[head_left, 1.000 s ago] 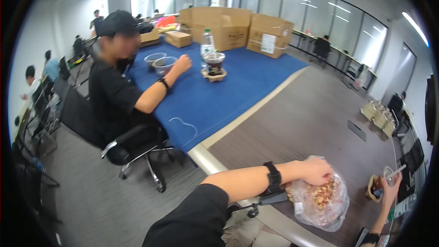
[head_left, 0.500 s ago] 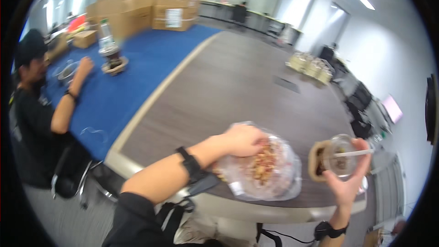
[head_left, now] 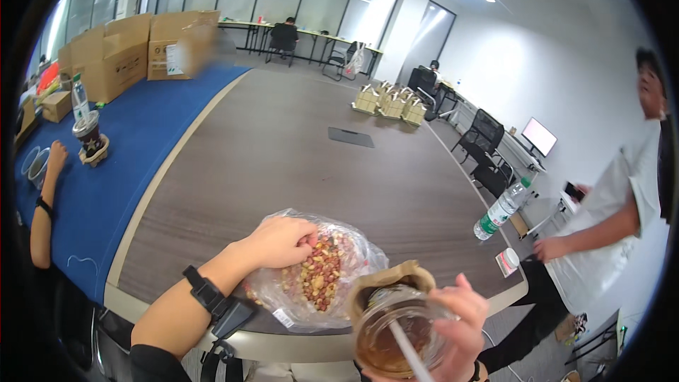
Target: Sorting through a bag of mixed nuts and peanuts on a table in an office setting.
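A clear plastic bag of mixed nuts lies open on the table's near side. My left hand rests over its far left edge, fingers curled closed on the plastic beside the nuts; the fingertips are partly hidden. My right hand grips a clear plastic cup with brown drink inside, tilted so its top faces me. From the cup a white straw sticks out toward me. A brown cardboard cup holder shows directly behind the cup, touching or overlapping it.
A green-capped water bottle and a small white jar stand at the right edge, near a standing person. Another person's arm reaches over the blue cloth, by a lidded cup. Several cream bags sit at the far end.
My right hand has brought the cup nearer and leftward, close to the bag. The view has turned right, bringing the bottle and the standing person in. My left hand stays at the bag.
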Motion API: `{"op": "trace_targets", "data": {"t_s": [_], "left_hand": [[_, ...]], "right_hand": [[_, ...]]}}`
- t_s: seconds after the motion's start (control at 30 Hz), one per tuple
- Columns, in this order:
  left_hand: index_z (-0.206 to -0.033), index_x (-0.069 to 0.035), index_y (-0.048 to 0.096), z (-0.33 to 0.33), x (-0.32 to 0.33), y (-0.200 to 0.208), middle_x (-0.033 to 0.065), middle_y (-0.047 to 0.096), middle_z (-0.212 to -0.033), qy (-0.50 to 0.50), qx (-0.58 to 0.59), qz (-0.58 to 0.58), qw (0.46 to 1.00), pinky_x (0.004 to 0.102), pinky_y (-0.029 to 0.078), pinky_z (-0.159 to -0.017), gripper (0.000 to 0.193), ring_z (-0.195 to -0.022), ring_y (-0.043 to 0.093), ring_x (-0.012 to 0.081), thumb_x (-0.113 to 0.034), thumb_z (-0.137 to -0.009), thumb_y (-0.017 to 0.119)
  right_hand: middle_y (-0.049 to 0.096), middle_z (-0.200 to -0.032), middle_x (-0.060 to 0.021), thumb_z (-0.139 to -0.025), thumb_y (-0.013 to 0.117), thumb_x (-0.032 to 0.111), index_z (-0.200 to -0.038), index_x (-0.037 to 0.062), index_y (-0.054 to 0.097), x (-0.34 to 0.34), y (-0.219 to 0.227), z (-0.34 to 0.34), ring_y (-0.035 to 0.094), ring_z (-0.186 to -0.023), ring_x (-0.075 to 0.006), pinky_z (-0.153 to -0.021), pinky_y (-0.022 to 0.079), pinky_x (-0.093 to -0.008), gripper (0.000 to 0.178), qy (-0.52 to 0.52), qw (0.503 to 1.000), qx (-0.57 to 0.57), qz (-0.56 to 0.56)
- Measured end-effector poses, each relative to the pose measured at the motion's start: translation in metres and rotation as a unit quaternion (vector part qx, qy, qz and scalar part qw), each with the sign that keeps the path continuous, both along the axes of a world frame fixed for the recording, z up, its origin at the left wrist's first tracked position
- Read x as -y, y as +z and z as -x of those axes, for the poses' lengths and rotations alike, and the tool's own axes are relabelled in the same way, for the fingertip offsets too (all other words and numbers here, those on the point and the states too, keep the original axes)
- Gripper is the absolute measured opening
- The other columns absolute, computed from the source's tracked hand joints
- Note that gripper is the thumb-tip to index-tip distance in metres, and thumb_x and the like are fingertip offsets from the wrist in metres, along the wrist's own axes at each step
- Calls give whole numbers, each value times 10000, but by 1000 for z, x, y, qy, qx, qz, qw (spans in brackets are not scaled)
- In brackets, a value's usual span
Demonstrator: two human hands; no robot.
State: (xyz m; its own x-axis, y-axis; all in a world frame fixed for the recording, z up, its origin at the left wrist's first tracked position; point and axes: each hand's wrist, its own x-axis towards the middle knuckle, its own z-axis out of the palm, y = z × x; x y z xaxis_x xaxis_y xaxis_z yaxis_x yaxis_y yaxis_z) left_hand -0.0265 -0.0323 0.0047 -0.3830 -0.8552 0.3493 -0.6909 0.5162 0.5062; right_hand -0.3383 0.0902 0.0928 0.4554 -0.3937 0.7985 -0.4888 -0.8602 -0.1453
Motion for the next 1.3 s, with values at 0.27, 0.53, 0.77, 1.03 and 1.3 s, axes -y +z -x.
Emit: {"op": "trace_targets", "data": {"t_s": [0.27, 0.53, 0.77, 1.03, 1.3], "left_hand": [[-935, -70, 663, -1, 1, -1, 68, 648, -775, 10, -4, -14, 1000, 394, 502, -682, 155, -727, 637, 270, -160, -813, 632], [-934, -65, 660, 0, -1, 1, 73, 643, -764, 6, -16, -26, 1000, 401, 495, -671, 153, -718, 634, 278, -149, -809, 633], [-927, -64, 657, 1, -1, 4, 68, 641, -765, 10, -7, -31, 999, 399, 491, -664, 147, -711, 629, 271, -147, -808, 634], [-922, -65, 657, -1, -2, 1, 69, 639, -764, 6, -9, -26, 1000, 399, 490, -660, 143, -706, 627, 271, -145, -807, 635], [-918, -62, 654, 1, -1, 0, 70, 642, -767, 4, -10, -18, 1000, 395, 491, -655, 140, -700, 627, 272, -144, -806, 640]], "right_hand": [[560, -1333, -217, -781, 864, 410, -1268, 119, 451, -18, 17, -12, 558, -1166, -363, -1067, 392, -636, 701, 34, 998, -52, 23], [561, -1306, -212, -713, 911, 443, -1297, 160, 426, -21, 14, -11, 546, -1171, -382, -1094, 368, -656, 810, 10, 998, -56, 38], [559, -1314, -211, -697, 920, 456, -1262, 160, 443, -20, 14, -8, 545, -1183, -388, -1096, 364, -672, 797, 19, 998, -63, 25], [564, -1299, -229, -719, 906, 448, -1250, 150, 457, -21, 13, -10, 551, -1176, -392, -1093, 365, -672, 757, 22, 997, -62, 25], [662, -1167, -172, -785, 779, 519, -1040, 151, 520, -11, -7, -10, 591, -1062, -343, -1052, 408, -675, 517, -59, 998, -5, -20]]}}
